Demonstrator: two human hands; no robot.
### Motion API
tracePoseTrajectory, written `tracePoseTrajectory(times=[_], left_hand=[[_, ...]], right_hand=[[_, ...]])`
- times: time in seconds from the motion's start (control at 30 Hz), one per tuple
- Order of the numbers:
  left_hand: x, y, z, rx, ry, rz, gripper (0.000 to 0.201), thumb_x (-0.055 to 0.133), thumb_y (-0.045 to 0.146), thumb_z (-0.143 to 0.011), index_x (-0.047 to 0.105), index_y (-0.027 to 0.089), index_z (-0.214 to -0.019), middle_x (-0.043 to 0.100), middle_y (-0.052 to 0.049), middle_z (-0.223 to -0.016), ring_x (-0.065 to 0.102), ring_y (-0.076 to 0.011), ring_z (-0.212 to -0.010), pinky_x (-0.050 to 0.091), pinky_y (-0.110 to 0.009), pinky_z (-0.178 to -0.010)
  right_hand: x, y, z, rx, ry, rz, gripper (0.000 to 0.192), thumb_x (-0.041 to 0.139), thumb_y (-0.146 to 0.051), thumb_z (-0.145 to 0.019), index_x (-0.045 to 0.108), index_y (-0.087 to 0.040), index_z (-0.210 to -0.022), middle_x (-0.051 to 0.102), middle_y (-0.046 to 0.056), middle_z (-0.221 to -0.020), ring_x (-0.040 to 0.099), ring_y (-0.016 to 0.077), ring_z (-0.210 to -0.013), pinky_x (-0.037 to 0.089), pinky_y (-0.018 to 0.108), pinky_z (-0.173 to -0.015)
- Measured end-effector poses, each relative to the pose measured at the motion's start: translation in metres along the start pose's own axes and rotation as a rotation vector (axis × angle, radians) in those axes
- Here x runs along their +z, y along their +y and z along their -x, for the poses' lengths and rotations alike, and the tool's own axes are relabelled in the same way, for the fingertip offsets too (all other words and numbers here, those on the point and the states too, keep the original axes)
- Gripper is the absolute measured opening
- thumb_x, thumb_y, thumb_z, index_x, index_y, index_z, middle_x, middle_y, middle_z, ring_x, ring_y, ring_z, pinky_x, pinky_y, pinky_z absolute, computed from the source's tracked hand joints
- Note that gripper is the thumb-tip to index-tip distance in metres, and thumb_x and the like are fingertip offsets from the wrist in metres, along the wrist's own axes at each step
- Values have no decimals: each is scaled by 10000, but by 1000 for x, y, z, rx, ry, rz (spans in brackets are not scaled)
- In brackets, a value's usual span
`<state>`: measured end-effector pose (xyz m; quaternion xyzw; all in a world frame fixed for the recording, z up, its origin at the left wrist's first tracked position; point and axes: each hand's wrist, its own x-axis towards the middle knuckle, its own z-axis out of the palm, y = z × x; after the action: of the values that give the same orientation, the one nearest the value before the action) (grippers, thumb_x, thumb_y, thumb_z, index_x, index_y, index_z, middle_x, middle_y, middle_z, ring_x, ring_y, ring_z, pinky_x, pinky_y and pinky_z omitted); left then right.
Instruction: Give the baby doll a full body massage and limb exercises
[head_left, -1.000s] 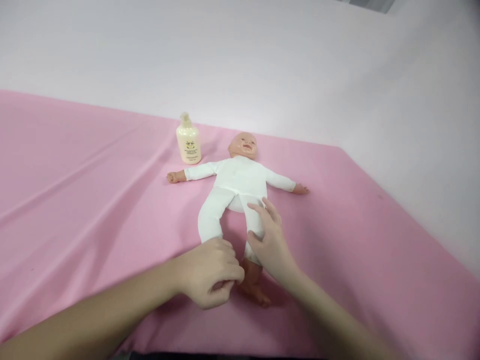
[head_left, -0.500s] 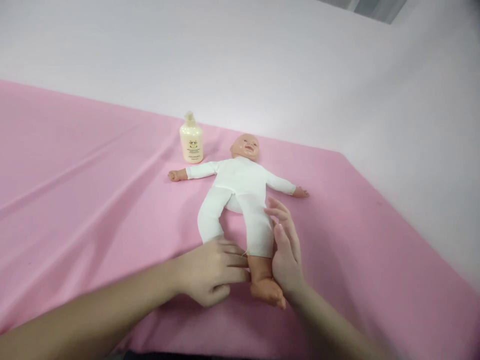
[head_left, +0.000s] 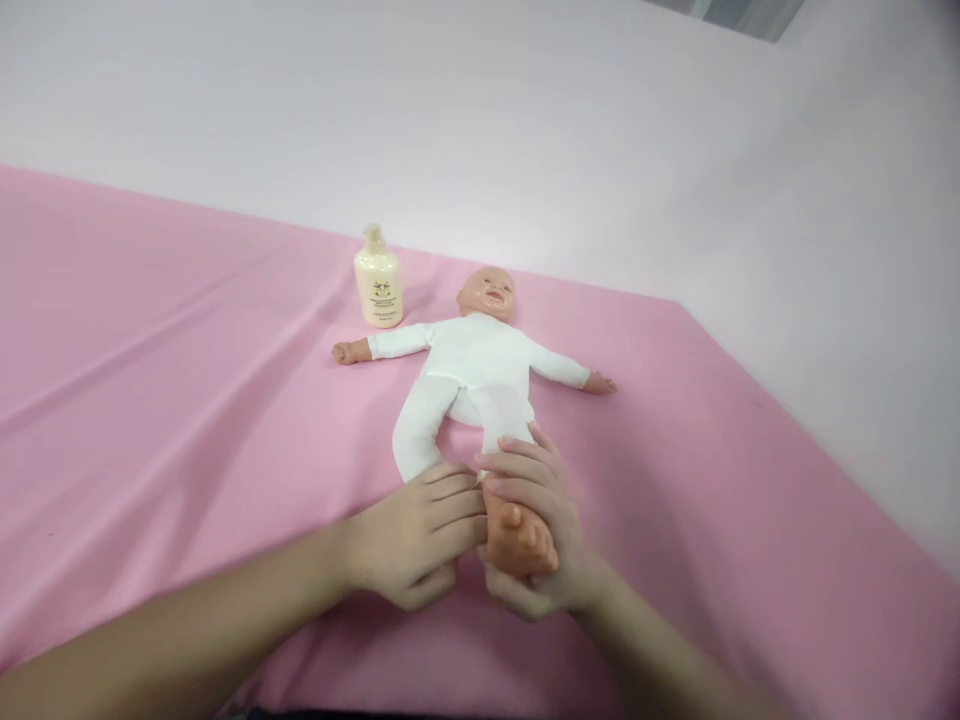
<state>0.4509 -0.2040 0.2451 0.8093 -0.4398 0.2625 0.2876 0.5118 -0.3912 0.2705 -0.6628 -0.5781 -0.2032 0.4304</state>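
Observation:
A baby doll with a white cloth body lies on its back, arms spread, head away from me. My right hand is wrapped around the ankle of the doll's leg on the right, fingers over the top and thumb below. That bare foot points up toward me between the two hands. My left hand lies over the lower end of the other leg, fingers curled, their tips against the held ankle. The foot beneath my left hand is hidden.
A cream pump bottle with a printed label stands beside the doll's head and outstretched arm, on the left. Pink cloth, creased at the left, covers the surface under the doll. Beyond its edge is a white surface.
My right hand has gone from open beside the leg to closed around its ankle. The doll's foot has tipped upward, slightly left. My left hand has barely moved.

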Motion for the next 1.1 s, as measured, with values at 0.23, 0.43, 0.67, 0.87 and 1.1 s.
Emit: tracePoseTrajectory(times=[0.23,0.43,0.67,0.87,1.1], left_hand=[[-2,-1,1,-88,20,28,414,436,112,-686,495,169,-1092,612,-97,-899,547,-248,-856,505,-459,-811],[-3,-1,-1,-84,37,35,252,432,101,-703,498,188,-930,599,-62,-805,502,-201,-746,489,-410,-779],[-1,0,0,-42,-28,15,129,420,146,-827,522,198,-887,639,-44,-750,534,-197,-753,470,-424,-855],[2,-2,1,-27,-36,37,166,419,104,-768,523,200,-855,624,-38,-717,512,-193,-707,474,-403,-781],[3,-2,4,-24,-40,51,133,444,99,-744,488,206,-810,604,-30,-687,541,-195,-696,465,-372,-730]], right_hand=[[8,-4,0,42,58,69,450,598,-178,-704,489,-272,-1131,699,17,-882,699,246,-887,447,542,-1063],[11,-3,-1,85,65,30,289,667,-180,-741,502,-257,-966,669,5,-788,666,188,-702,557,433,-871],[12,-2,-4,53,56,-15,307,685,-330,-736,489,-257,-961,605,-21,-719,628,177,-653,544,401,-805],[7,-5,-7,85,71,-10,287,651,-331,-740,483,-253,-960,597,-5,-724,616,195,-653,547,433,-804],[9,-8,-8,66,73,-48,238,614,-264,-702,481,-246,-899,570,-24,-679,588,164,-603,547,420,-766]])
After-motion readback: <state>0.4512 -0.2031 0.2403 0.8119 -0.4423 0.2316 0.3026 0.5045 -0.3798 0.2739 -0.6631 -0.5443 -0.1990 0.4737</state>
